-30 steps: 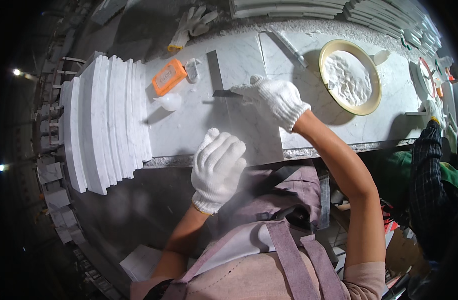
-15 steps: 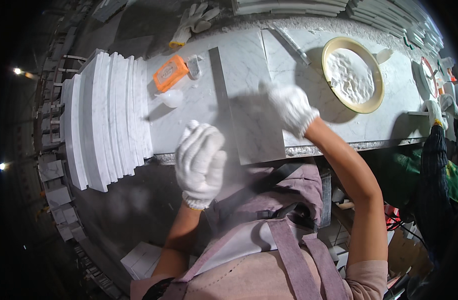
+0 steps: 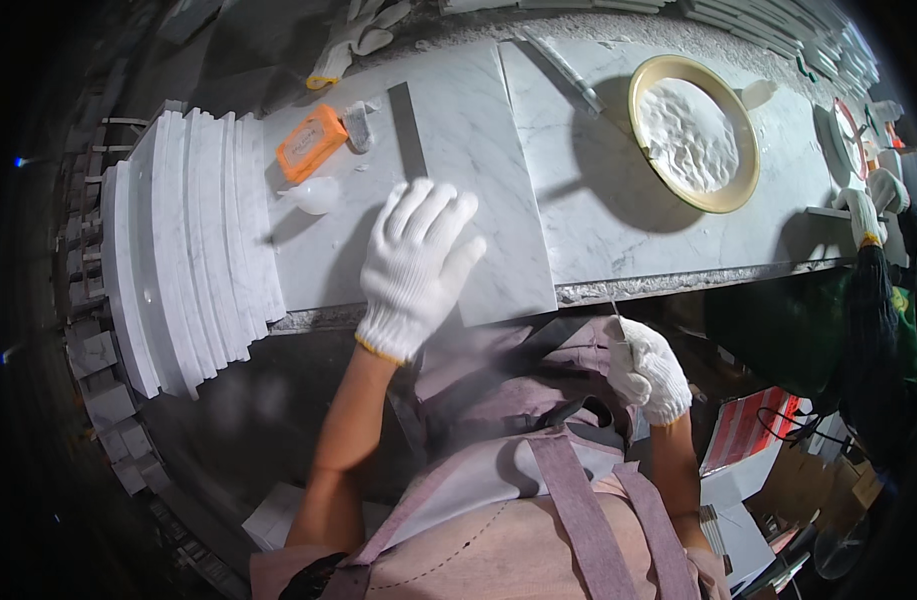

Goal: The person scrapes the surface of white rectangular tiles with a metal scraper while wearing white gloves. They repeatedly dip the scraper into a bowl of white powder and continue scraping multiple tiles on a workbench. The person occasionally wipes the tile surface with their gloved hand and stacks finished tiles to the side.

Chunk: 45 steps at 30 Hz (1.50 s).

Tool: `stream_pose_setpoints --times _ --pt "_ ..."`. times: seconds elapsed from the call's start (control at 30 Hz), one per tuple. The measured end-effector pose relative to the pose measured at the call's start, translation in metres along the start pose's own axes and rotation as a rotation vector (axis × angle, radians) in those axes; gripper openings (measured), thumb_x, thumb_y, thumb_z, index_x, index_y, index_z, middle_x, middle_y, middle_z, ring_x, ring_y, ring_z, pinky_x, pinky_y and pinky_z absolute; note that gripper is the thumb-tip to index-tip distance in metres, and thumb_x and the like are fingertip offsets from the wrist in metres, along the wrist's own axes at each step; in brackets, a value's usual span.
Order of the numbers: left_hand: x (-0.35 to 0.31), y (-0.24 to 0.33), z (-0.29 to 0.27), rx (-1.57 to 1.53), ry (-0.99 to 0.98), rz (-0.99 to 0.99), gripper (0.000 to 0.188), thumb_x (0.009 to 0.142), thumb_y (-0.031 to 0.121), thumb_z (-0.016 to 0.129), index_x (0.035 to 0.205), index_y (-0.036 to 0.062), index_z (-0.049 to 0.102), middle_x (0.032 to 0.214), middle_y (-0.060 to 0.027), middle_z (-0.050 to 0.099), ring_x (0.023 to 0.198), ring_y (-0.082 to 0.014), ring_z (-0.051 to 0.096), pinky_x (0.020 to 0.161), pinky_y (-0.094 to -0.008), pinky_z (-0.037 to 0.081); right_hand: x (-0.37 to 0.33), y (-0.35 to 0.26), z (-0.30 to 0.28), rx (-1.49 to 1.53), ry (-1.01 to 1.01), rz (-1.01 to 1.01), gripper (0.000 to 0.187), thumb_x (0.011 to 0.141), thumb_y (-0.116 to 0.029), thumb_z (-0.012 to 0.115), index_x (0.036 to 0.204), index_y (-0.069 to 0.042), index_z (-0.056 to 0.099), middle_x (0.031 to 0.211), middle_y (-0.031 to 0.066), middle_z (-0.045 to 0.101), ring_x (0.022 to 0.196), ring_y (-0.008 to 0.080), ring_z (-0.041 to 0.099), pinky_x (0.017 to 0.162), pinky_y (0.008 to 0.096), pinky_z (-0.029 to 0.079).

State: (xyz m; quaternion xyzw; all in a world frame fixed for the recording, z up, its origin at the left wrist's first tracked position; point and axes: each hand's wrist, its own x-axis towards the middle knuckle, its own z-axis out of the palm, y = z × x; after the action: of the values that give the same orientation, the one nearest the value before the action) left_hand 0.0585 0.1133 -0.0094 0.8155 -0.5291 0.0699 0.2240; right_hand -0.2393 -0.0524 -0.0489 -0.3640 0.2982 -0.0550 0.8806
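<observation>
A grey-veined white marble slab lies on the bench, its front edge toward me. My left hand, in a white knit glove, is laid over the slab's left front part with its fingers stretched out and nothing in them. Below the bench edge, near my apron, my gloved right hand is closed on a thin stick-like tool, whose slim tip points up; its kind is hidden by the fingers. Left of the slab are an orange box, a grey block and a translucent white bulb-shaped piece.
A yellow-rimmed bowl of white powder stands at right, beside a clear ruler-like strip. A row of upright marble slabs flanks the left. A spare glove lies behind. At far right, another person's gloved hand holds a piece.
My right hand has dropped from above the slab to below the bench edge. My left hand has moved up and right onto the slab, fingers straightened. The view has shifted slightly.
</observation>
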Motion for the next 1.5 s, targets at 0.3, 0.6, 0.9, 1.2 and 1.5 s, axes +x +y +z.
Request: stream_pose_setpoints --times 0.3,0.6,0.9,1.2,1.5 --pt "0.07 -0.037 0.032 0.145 0.028 0.057 0.033 0.088 0.03 0.076 0.113 0.008 0.071 0.114 -0.0078 0.073 0.113 -0.0292 0.065 0.107 -0.0476 0.046 0.021 -0.007 0.017 0.09 -0.06 -0.084 0.048 0.091 -0.047 0.083 0.1 -0.004 0.061 0.083 0.0057 0.063 0.055 0.0081 0.05 0.048 0.0239 0.04" --pt "0.047 -0.011 0.016 0.237 -0.044 0.105 0.039 0.087 0.035 0.076 0.114 0.0092 0.067 0.11 -0.0062 0.068 0.113 -0.0245 0.063 0.112 -0.0427 0.044 -0.001 -0.001 -0.001 -0.038 0.028 0.016 0.046 0.095 -0.042 0.081 0.113 -0.007 0.057 0.082 0.007 0.062 0.048 0.0076 0.044 0.043 0.023 0.036" --pt "-0.022 0.041 -0.021 0.13 -0.235 0.016 0.048 0.085 0.032 0.077 0.124 0.0045 0.069 0.121 -0.0148 0.07 0.119 -0.0363 0.064 0.114 -0.051 0.043 -0.041 -0.007 -0.027 -0.009 -0.022 0.221 0.036 0.099 -0.034 0.077 0.106 -0.005 0.058 0.085 0.0102 0.068 0.046 0.0105 0.05 0.04 0.0248 0.04" --pt "-0.064 0.071 -0.045 -0.129 -0.225 -0.028 0.03 0.092 0.029 0.077 0.113 0.0086 0.076 0.108 -0.0124 0.072 0.111 -0.0381 0.068 0.104 -0.0498 0.051 -0.035 0.001 -0.021 0.147 -0.049 0.167 0.018 0.102 -0.017 0.07 0.111 -0.005 0.06 0.092 0.009 0.072 0.053 0.0084 0.058 0.046 0.0208 0.046" --pt "-0.001 0.022 0.008 0.172 -0.1 0.103 0.049 0.097 0.032 0.073 0.138 0.0059 0.068 0.143 -0.0191 0.062 0.137 -0.0412 0.052 0.124 -0.0528 0.034 -0.035 0.006 -0.005 0.204 -0.067 0.116 0.02 0.105 -0.021 0.069 0.115 -0.008 0.057 0.097 0.0054 0.069 0.06 0.006 0.06 0.048 0.0199 0.048"
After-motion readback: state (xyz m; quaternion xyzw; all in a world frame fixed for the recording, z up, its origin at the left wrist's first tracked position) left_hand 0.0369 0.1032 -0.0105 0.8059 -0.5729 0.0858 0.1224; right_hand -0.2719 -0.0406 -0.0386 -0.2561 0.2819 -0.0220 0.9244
